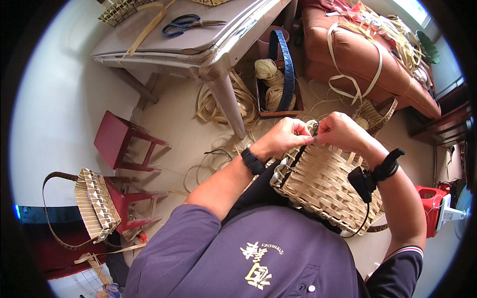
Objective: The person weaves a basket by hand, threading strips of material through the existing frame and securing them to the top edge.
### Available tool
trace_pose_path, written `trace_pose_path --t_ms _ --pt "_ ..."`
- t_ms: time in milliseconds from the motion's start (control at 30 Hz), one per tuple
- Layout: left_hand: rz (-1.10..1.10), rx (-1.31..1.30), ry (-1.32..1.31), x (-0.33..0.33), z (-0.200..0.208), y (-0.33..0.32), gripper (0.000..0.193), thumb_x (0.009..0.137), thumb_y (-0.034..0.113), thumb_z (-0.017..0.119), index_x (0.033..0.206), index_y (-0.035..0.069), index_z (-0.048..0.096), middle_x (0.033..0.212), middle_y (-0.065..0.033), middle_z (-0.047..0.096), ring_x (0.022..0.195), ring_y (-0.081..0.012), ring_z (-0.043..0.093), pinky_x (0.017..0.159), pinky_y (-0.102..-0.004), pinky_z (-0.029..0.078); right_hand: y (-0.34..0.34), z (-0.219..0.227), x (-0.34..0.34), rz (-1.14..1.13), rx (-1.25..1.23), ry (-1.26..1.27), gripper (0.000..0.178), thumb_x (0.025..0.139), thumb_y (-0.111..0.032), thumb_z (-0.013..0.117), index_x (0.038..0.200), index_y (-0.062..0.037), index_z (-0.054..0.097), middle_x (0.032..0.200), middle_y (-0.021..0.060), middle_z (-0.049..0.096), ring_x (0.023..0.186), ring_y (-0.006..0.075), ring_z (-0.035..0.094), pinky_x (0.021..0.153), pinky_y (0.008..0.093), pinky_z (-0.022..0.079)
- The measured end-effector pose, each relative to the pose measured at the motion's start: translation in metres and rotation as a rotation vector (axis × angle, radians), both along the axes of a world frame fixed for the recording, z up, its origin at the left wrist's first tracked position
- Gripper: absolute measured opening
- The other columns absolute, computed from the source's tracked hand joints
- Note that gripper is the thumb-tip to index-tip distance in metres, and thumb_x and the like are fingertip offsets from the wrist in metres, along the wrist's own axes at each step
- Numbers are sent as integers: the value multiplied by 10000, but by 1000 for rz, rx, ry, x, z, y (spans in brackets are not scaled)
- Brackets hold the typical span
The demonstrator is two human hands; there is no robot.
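Observation:
A pale woven basket (330, 191) leans tilted against my lap, its wide strips crossing over and under. A dark strip and a pale, looped binding run along its edge. My left hand (287, 135) is closed in a pinch at the basket's far upper corner. Facing it, my right hand (344, 131) pinches at the same corner, and the fingertips of both hands nearly meet. What lies between the fingers is too small to make out. A black band (253, 161) is around my left wrist, and a black strapped device with a cable (365, 181) is on my right.
Blue-handled scissors (189, 24) lie on the table (149, 42). Beneath it are coiled strips (223, 102) and a handled basket (283, 94) holding balls of strip. Red stools (115, 139) and a finished bag (94, 203) stand left. Strips hang over the orange sofa (323, 54).

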State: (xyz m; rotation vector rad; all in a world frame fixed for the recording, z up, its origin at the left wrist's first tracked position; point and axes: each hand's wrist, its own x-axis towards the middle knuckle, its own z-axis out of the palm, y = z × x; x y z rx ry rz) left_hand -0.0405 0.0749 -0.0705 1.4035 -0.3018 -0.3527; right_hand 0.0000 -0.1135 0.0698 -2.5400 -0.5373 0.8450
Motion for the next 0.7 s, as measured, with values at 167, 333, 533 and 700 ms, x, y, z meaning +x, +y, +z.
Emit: trace_pose_path --t_ms 167,333,533,700 --pt "-80 -181 142 -7 0 -2 155 992 194 748 1000 46 702 854 63 657 717 -2 522 628 -184 411 -9 -4 -5 127 -23 -141 261 828 -246 726 776 10 721 610 115 626 569 179 608 581 374 501" --pt "-4 -125 148 -6 3 -7 171 1004 210 731 1016 40 716 857 80 651 740 -1 517 650 -190 416 -16 7 -9 137 25 -122 293 822 -286 724 793 5 739 638 203 621 594 310 631 628 429 520" --pt "172 164 -266 -1 23 -6 181 938 138 790 1088 53 736 866 25 677 744 -30 559 652 -215 463 -42 40 -6 77 52 -242 283 829 -239 774 762 31 724 664 133 595 602 222 571 597 397 462" --pt "9 233 -593 14 55 -10 233 948 89 759 1177 45 754 936 -33 737 790 -70 621 708 -231 507 -57 111 2 -46 504 -323 214 822 -157 777 753 33 706 771 41 597 699 132 556 629 335 430"
